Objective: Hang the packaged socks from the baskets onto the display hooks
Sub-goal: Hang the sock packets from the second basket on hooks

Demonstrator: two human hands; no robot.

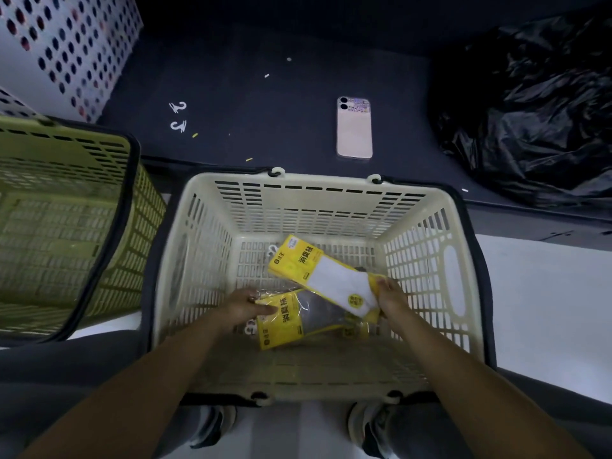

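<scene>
Two hands reached into the slotted cream plastic basket. Right hand pinched the flat white-sock pack by its toe end, header pointing toward the basket's far-left corner. Left hand gripped the glossy clear-windowed pack on the basket floor.

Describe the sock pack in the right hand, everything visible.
The sock pack is a flat clear sleeve with a yellow card band printed in black characters, white socks inside and a white hook at its far end. It sits slanted inside the cream basket, its near end pinched by the right hand, and overlaps a second pack held by the left hand.
</scene>
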